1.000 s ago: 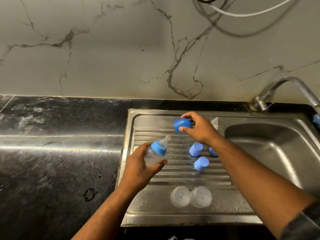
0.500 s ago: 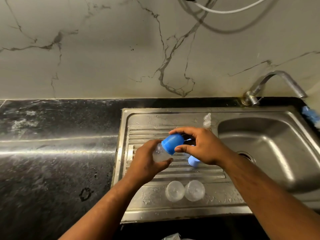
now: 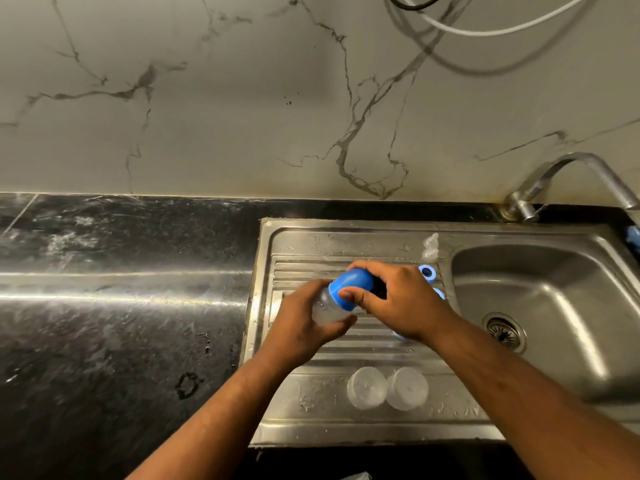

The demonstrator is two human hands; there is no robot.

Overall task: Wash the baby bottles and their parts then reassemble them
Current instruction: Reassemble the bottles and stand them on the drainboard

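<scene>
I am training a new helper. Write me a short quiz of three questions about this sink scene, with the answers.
1. True or false: the left hand grips the held bottle.
2. What holds the blue cap on that bottle? A. the left hand B. the right hand C. nothing
3. How many spare bottles stand on the drainboard, near its front edge?
Key: 1 true; 2 B; 3 two.
</scene>
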